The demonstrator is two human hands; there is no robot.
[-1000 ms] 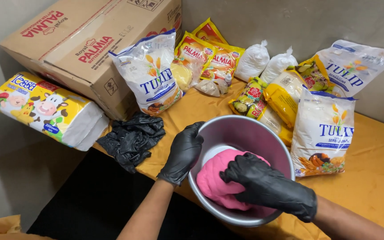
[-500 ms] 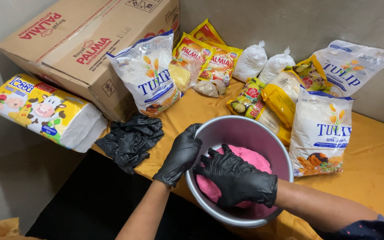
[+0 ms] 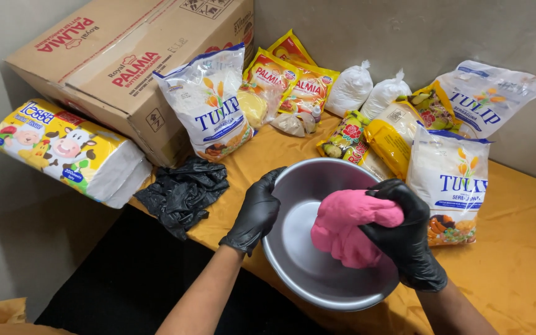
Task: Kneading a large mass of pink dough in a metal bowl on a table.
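Observation:
A metal bowl [image 3: 308, 263] sits tilted on the orange-covered table [image 3: 510, 273]. My left hand [image 3: 254, 214], in a black glove, grips the bowl's left rim. My right hand [image 3: 404, 239], also black-gloved, clutches a lump of pink dough [image 3: 342, 226] and holds it up off the bowl's bottom, against the right inner wall. The dough folds over between my fingers.
White flour bags [image 3: 209, 105] [image 3: 448, 183], yellow packets [image 3: 293, 77], tied white bags [image 3: 367, 90] and a yellow pack [image 3: 392, 139] crowd the back of the table. A cardboard box [image 3: 125, 56], a tissue pack [image 3: 63, 149] and a crumpled black plastic bag [image 3: 181, 189] lie left.
My right hand pressed down on the dough in the bowl, then gathered it and lifted it to the right side. My left hand stayed on the rim.

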